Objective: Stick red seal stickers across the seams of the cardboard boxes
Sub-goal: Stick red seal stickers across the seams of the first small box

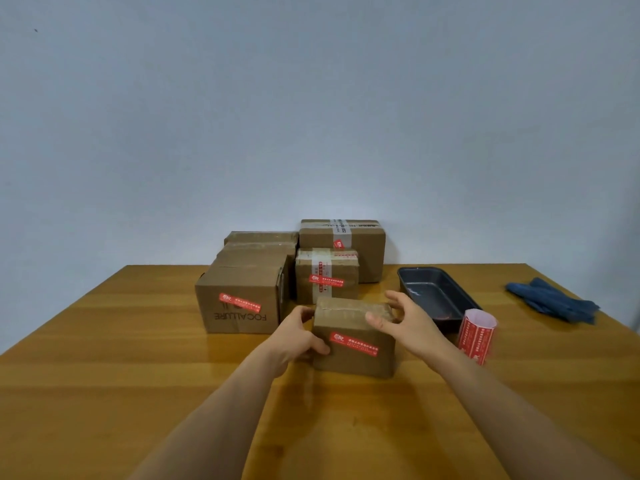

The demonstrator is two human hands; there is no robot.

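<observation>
Both forearms reach in from the bottom edge toward a small cardboard box (353, 337) standing on the wooden surface (104, 393). That box carries a red seal sticker (354, 344) slanted across its near face. Left hand (298, 336) grips the box's left side, thumb curled onto the near face and fingers wrapped behind the edge. Right hand (408, 322) is spread loosely at the box's upper right corner, fingers relaxed; whether they touch the cardboard I cannot tell.

Behind it stand more boxes against the wall: a larger box printed FOCALLURE (239, 306) at left with a red sticker on its near face, a taped box (326, 276) in the middle, also stickered, and a rear box (343, 242) behind that one, rising above it, with a small red sticker on its tape. To the right, a roll of red stickers (477, 336) stands upright just in front of a dark metal tray (408, 278). Farther right lies a blue cloth (554, 303).
</observation>
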